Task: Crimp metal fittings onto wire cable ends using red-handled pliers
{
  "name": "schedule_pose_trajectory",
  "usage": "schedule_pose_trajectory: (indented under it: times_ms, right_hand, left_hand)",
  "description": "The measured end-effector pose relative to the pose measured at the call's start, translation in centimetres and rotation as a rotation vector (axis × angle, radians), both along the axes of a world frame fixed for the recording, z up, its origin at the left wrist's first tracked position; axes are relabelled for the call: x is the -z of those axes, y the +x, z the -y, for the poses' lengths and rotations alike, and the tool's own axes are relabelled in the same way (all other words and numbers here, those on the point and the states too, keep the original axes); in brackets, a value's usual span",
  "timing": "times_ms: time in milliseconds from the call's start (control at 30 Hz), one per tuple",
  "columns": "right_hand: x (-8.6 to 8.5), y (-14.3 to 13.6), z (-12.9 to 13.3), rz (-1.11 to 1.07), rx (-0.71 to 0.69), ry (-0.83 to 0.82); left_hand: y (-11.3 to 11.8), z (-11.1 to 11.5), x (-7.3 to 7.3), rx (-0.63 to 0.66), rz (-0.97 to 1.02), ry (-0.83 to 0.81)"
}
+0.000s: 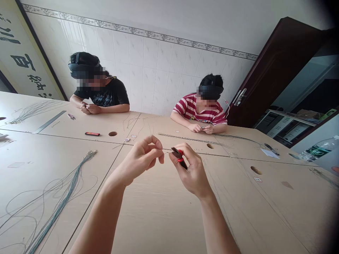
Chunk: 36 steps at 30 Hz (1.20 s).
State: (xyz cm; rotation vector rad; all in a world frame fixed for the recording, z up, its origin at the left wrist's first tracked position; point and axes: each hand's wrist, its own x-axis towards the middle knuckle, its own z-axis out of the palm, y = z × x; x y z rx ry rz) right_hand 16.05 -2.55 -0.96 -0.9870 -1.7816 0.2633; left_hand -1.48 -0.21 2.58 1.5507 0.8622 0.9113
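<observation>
Near the middle of the view, my right hand [191, 167] is wrapped round small pliers [181, 160] with red and black handles, their dark jaws pointing up and left. My left hand [144, 157] is just left of them, thumb and fingertips pinched together. A very thin wire or thread [166, 152] shows between the left fingertips and the right hand; its ends are too small to make out. Both hands are held above the table [159, 215]. On the table to the left lies a bundle of blue-grey cords [70, 190] with small metallic ends.
Two people sit across the table, hands on small items. Further cords [190, 138] lie beyond my hands. A red and black object [92, 134], a metal ruler [50, 121] and a water bottle [321, 149] are around; the table has round holes.
</observation>
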Motion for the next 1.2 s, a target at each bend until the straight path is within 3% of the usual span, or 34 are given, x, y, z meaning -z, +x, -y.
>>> schedule_pose_trajectory:
  times_ms: [733,1200]
  right_hand:
    - [-0.1,-0.1,0.2,0.031,-0.023,0.023]
    - [-0.2,0.0,0.2,0.051,-0.047,0.006]
  left_hand:
    - [-0.1,-0.6,1.1,-0.002,-0.057,-0.019]
    - [0.1,-0.6,0.8,0.01,-0.037,-0.042]
